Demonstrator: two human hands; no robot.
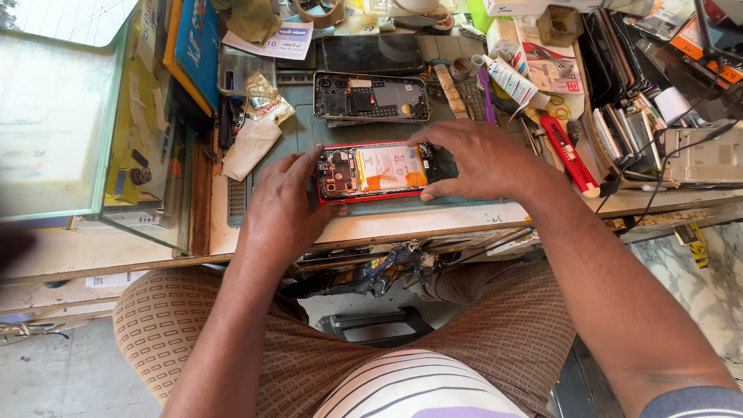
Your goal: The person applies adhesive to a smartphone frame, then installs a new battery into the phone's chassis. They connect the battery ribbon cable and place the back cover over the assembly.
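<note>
Red phone (377, 171) already opened up, battery exposed, gripped at both ends by left hand (285, 203) and right hand (474, 159); back not refitted.

A white battery label with an orange corner (392, 167) is seen inside the opened red phone, a dark blank phone screen (372, 53) lies farther back, beside a white paper slip (282, 41).

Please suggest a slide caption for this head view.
Both hands, left hand and right hand, grip an opened red-framed phone on a cluttered bench.
</note>
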